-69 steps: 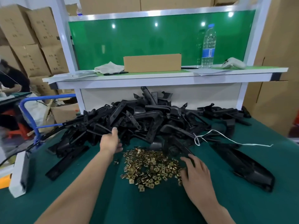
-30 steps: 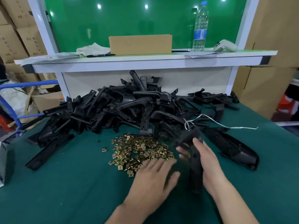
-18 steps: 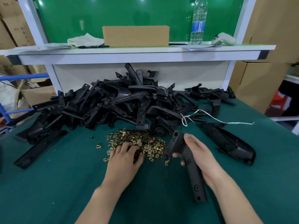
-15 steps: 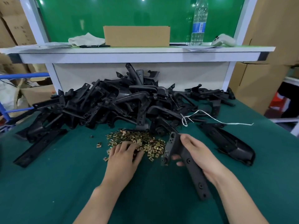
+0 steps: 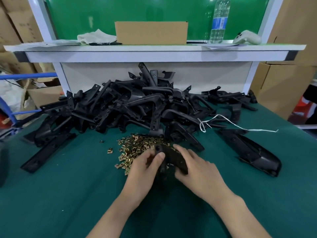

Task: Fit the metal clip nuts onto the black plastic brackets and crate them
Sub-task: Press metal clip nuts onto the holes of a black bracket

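1. Two hands hold one black plastic bracket (image 5: 173,158) just above the green table mat (image 5: 68,194).
2. The left hand (image 5: 145,170) has its fingers curled round the far end of the bracket, with the thumb pressed on top. I cannot tell if there is a clip nut under the fingers.
3. The right hand (image 5: 197,170) wraps round the near part of the bracket, fingers over the top and thumb under it.
4. The bracket sits right over the near edge of the heap of gold clip nuts (image 5: 137,146). There are too many to count. Two more clip nuts lie alone to the left, one (image 5: 109,150) near the heap and one (image 5: 101,141) a bit further off.
5. Behind the nuts is a big pile of black brackets (image 5: 137,107), too tangled to count.
6. One long flat black part (image 5: 46,153) lies at the left, and one big curved black part (image 5: 248,150) lies at the right.
7. One white string (image 5: 223,122) trails from the pile to the right.
8. On the white shelf (image 5: 154,54) stand one cardboard box (image 5: 151,32) and one water bottle (image 5: 218,21). The inside of the box is hidden. The bottle looks nearly full of water.
9. One cloth (image 5: 96,36) and one black pen (image 5: 104,43) lie left of the box.
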`<state>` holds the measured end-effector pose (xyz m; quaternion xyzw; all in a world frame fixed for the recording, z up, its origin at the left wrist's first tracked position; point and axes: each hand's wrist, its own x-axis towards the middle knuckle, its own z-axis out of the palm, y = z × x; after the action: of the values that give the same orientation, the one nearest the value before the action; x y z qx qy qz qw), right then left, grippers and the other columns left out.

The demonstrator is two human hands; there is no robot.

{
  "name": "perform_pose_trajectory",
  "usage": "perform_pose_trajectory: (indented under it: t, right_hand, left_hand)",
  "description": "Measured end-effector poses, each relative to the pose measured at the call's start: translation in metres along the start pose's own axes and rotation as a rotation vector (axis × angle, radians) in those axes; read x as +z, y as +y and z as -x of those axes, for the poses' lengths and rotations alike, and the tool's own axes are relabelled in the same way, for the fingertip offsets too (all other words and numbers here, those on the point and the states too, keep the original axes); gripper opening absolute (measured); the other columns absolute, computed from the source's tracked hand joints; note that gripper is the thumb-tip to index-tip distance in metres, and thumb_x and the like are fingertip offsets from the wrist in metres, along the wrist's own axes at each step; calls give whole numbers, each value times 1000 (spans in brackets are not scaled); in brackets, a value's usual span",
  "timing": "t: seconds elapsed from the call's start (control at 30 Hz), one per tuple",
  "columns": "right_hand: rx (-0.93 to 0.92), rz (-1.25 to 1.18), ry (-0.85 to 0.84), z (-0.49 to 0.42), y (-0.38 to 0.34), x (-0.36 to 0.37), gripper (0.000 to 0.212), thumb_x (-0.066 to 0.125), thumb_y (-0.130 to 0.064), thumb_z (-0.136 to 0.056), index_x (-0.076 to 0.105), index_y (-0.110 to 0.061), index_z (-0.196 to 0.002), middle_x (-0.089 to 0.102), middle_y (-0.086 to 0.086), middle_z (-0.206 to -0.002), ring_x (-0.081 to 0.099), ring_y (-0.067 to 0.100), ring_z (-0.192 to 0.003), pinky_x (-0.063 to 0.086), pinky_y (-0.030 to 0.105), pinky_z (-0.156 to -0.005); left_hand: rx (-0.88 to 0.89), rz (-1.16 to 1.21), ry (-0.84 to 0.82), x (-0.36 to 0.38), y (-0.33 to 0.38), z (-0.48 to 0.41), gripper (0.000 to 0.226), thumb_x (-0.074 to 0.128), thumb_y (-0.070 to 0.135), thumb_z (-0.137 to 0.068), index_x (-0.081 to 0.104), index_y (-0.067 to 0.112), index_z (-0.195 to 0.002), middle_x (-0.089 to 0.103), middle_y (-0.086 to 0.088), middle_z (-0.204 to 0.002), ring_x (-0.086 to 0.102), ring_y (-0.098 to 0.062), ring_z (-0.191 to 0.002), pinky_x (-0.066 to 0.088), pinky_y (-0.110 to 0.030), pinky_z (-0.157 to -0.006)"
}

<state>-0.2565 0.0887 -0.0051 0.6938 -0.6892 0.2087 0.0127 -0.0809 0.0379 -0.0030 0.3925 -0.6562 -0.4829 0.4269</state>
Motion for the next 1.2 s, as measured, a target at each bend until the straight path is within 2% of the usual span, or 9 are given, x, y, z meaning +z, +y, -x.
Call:
perform_pose_trajectory:
  t: [0.17, 0.33, 0.43, 0.57, 0.73, 0.87, 0.97, 1.1, 1.2]
  right_hand:
    - [46, 153, 109, -10, 5, 10, 44, 57, -58, -90, 43, -35, -125, 67, -11, -100, 69, 16, -80, 34, 31, -54]
    - [66, 237, 171, -9, 11, 18, 39, 68, -49, -87, 51, -28, -115, 67, -10, -83, 66, 14, -61, 24, 28, -45]
    - [97, 294, 187, -8, 13, 16, 41, 69, -48, -86, 55, -26, -117, 66, -10, -79, 63, 13, -56, 24, 27, -43]
    - [186, 247, 170, -9, 22, 11, 45, 59, -52, -94, 46, -29, -130, 68, -11, -95, 67, 17, -73, 36, 31, -52]
    - [258, 150, 130, -11, 23, 9, 44, 53, -53, -96, 44, -31, -133, 69, -11, -101, 68, 20, -81, 40, 33, -58]
    - [287, 126, 140, -12, 25, 9, 43, 50, -56, -97, 46, -32, -132, 69, -10, -97, 68, 22, -79, 42, 35, -58]
    - [323, 100, 135, -12, 27, 9, 43, 48, -57, -97, 47, -32, -131, 68, -10, -95, 68, 25, -80, 42, 36, -60]
    - [341, 52, 146, -14, 28, 8, 41, 48, -57, -97, 49, -31, -129, 68, -9, -94, 67, 26, -79, 39, 36, -61]
    - [343, 48, 126, -14, 28, 8, 42, 46, -59, -97, 48, -33, -130, 67, -10, -94, 66, 25, -80, 41, 36, -62]
  left_hand:
    - [77, -99, -31, 3, -2, 2, 28, 46, 51, -101, 68, 33, -98, 72, 13, -85, 65, -2, -81, 49, -18, -68]
    - [65, -1034, 91, -16, -26, -10, 61, 26, 61, -99, 42, 28, -148, 48, 3, -147, 35, -22, -140, 23, -43, -119]
    - [-27, -1189, -41, -21, -39, -17, 72, 24, 69, -97, 28, 29, -156, 28, 1, -161, 17, -25, -151, 9, -45, -125]
    - [24, -1214, -21, -22, -39, -32, 68, 28, 70, -96, 32, 34, -154, 34, 1, -158, 26, -25, -146, 17, -42, -120]
    - [-19, -1148, -88, -27, -41, -51, 84, 27, 83, -86, 24, 37, -157, 13, -5, -168, 6, -28, -154, 4, -44, -124]
    - [93, -1039, -48, -27, -39, -44, 65, 44, 71, -90, 49, 34, -144, 40, 3, -154, 31, -24, -143, 22, -38, -118]
    - [149, -999, 54, -34, -38, -37, 64, 43, 71, -92, 51, 34, -143, 47, 4, -150, 35, -23, -143, 19, -41, -120]
    - [-182, -947, 247, -60, -36, -38, 87, 9, 79, -89, 34, 28, -154, 31, -15, -161, 19, -38, -151, 7, -57, -123]
    - [-253, -888, 163, -66, -39, -42, 95, 3, 80, -83, 30, 26, -156, 29, -14, -162, 15, -36, -152, 11, -52, -123]
